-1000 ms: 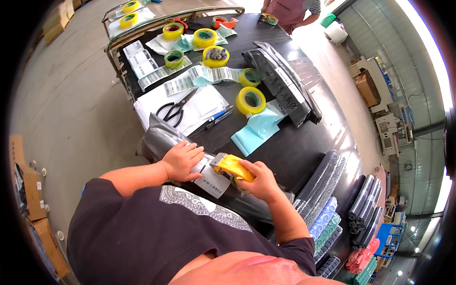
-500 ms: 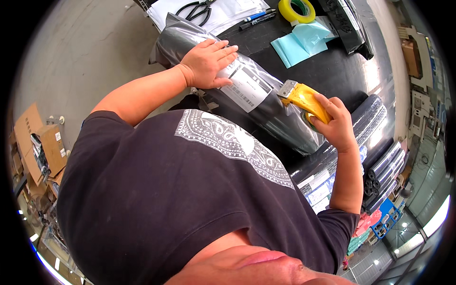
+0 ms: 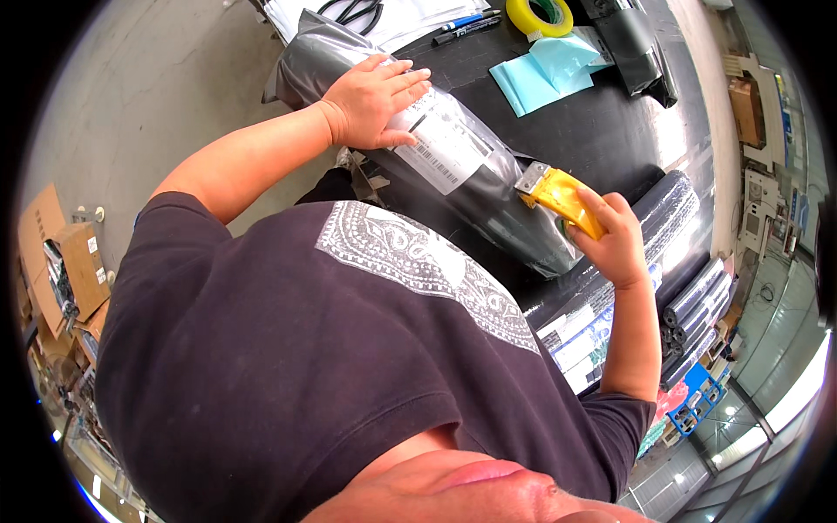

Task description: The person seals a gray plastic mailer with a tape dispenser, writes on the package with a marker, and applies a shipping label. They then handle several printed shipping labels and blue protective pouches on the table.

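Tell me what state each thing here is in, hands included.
Grey package: wrapped in plastic
Yellow tape dispenser: held
Left hand: open, resting on the package
Right hand: closed around the dispenser
Blue sheet: creased
Tape roll: lying flat
Pens: lying side by side
Scissors: blades out of view

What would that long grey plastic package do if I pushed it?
The grey plastic package might slide, since its wrap looks shiny. It could roll slightly, because its body looks rounded. Its wrinkled end beyond the left hand is probably floppy.
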{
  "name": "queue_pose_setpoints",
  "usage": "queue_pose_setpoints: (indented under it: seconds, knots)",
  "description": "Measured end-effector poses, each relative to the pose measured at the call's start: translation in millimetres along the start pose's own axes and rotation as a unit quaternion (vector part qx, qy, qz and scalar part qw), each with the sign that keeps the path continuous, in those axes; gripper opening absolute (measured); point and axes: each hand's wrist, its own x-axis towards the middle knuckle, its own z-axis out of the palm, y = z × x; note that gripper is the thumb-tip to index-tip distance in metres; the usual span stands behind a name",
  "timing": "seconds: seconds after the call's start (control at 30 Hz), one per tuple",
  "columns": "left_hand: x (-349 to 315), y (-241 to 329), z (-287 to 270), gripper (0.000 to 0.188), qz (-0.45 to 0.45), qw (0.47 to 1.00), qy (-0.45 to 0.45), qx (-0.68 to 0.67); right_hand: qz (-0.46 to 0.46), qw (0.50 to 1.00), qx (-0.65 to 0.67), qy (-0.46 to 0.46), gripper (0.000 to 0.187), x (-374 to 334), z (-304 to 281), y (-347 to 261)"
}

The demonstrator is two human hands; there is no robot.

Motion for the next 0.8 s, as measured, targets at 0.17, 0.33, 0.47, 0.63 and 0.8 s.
queue_pose_setpoints:
  seconds: [0.17, 0.33, 0.47, 0.63, 0.8]
  knots:
    - [13.8, 30.5, -18.0, 0.092, 0.000, 0.999, 0.018, -0.028, -0.039, 0.994, -0.090, -0.039, 0.050, 23.8, -23.6, -29.2]
    - [35.9, 67.2, -2.2, 0.099, 0.119, 0.983, -0.062, -0.126, -0.003, 0.978, -0.172, -0.115, 0.053, 54.4, -29.6, -67.1]
    - [47.7, 74.8, 4.4, 0.099, 0.156, 0.975, -0.117, -0.107, 0.060, 0.939, -0.251, -0.226, 0.054, 72.4, -35.4, -95.3]
    - [46.8, 71.9, 11.8, 0.096, 0.170, 0.977, -0.073, -0.104, 0.121, 0.862, -0.322, -0.372, 0.049, 133.0, -39.7, -144.3]
    - [44.0, 70.1, 21.2, 0.096, 0.172, 0.977, -0.053, -0.117, 0.121, 0.799, -0.359, -0.468, 0.041, 179.3, -24.3, -171.8]
